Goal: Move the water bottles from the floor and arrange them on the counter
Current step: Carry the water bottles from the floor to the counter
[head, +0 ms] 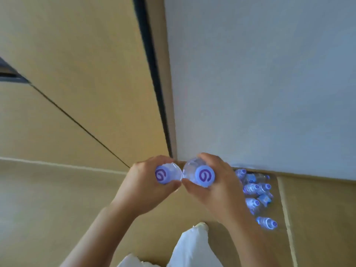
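Note:
I look straight down. My left hand [146, 187] grips a clear water bottle [163, 174] with a white cap bearing a purple swirl. My right hand [217, 187] grips a second bottle [204, 175] of the same kind. The two bottles are upright, side by side and nearly touching, held above the floor. Several more bottles [256, 189] lie and stand in a cluster on the floor to the right, against the white wall panel. The counter top is not in view.
A tall white panel [260, 83] fills the upper right. Beige cabinet fronts [77, 74] with a dark vertical gap rise on the left. The beige tiled floor [48, 199] spreads below. My white-trousered legs [192, 247] show at the bottom.

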`<state>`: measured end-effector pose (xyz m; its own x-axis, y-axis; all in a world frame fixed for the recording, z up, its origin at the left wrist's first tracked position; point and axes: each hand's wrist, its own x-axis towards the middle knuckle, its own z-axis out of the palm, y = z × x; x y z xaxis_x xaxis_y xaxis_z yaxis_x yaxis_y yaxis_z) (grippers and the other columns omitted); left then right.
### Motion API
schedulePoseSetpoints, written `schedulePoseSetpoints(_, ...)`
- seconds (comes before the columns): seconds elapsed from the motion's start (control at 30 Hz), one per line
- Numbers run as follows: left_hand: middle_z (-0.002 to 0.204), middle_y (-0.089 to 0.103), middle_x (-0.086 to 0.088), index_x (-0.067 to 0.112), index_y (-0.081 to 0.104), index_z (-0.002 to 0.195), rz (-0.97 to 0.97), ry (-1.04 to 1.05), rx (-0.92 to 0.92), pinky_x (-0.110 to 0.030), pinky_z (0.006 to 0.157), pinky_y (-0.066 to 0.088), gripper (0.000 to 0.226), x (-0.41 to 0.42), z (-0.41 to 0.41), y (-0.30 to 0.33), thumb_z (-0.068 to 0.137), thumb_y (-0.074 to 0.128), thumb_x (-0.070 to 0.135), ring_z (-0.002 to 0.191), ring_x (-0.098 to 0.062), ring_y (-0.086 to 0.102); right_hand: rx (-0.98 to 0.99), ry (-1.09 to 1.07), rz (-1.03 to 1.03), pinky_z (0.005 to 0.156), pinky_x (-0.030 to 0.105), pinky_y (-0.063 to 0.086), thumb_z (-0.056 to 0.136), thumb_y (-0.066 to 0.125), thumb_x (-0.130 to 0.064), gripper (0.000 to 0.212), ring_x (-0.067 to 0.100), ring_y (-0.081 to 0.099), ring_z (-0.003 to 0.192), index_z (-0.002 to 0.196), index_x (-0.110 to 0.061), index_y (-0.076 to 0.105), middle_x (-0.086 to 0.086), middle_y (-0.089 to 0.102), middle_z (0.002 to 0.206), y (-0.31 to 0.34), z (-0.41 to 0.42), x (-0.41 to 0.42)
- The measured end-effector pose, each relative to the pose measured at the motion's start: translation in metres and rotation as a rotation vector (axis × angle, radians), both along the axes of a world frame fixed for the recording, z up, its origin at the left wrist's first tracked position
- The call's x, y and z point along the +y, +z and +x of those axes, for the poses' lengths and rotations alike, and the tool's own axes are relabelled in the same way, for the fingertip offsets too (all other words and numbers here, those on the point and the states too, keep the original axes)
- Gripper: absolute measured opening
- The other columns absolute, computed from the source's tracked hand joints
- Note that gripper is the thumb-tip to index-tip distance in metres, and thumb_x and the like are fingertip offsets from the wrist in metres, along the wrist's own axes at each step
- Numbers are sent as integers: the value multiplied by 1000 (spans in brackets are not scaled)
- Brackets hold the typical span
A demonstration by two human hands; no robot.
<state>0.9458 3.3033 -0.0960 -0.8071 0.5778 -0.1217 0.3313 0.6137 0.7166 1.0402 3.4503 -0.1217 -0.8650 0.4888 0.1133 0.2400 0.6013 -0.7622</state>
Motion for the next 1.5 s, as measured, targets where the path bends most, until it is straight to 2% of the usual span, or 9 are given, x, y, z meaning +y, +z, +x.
schedulePoseSetpoints(0.13,68,60,26,37,63,93,29,244,23,-1,61,41,36,-110,0,29,60,77,37,72,13,56,-24,196,-19,68,12,30,59,76,-57,59,3,51,87,112,-39,56,-31,50,87,27,-33,-85)
schedulePoseSetpoints(0.27,74,58,36,49,51,75,27,450,67,-3,58,42,26,-223,7,52,59,70,43,71,12,56,-59,438,-18,63,13,37,52,57,-69,59,3,48,90,100,-40,42,-34,51,96,49,-59,-186)
schedulePoseSetpoints(0.5,79,63,18,35,63,99,-9,881,130,-27,75,51,39,-392,36,64,64,73,50,80,-12,62,-131,706,-15,78,31,50,64,72,-53,45,6,61,81,102,-37,55,-18,65,86,71,-89,-358)
schedulePoseSetpoints(0.67,73,62,19,37,61,84,50,1193,168,-24,68,51,31,-485,54,62,60,74,51,73,-9,63,-136,857,-58,83,35,51,65,76,-49,51,13,63,90,111,-36,58,-18,64,92,76,-115,-456)
schedulePoseSetpoints(0.77,73,63,17,36,60,82,52,1286,164,-14,62,47,30,-528,54,57,61,77,48,70,-2,61,-149,952,-87,85,37,51,68,76,-45,49,15,62,92,111,-33,57,-11,64,98,71,-133,-506)
schedulePoseSetpoints(0.93,71,62,18,33,63,81,55,1433,152,-13,60,48,28,-591,27,49,61,77,46,69,3,60,-144,1038,-135,72,34,52,67,77,-43,27,4,61,75,74,-40,52,-17,62,77,61,-183,-580)
schedulePoseSetpoints(1.17,79,67,11,24,67,85,23,1555,147,-25,70,52,30,-681,-69,53,64,78,42,76,-6,62,-120,1274,-73,73,30,50,69,78,-37,30,14,61,81,77,-35,49,-13,62,81,62,-297,-702)
schedulePoseSetpoints(1.37,75,65,13,25,66,84,80,1657,157,-18,67,49,29,-758,-144,65,64,81,40,73,-3,61,-122,1392,-65,88,40,48,70,78,-35,45,22,56,103,109,-25,58,-8,62,104,70,-382,-798)
schedulePoseSetpoints(1.5,77,66,11,24,67,85,106,1716,119,-20,69,50,31,-804,-171,62,63,81,41,74,-3,61,-142,1407,-143,85,38,49,74,75,-38,25,21,58,98,85,-37,52,-8,63,96,65,-419,-853)
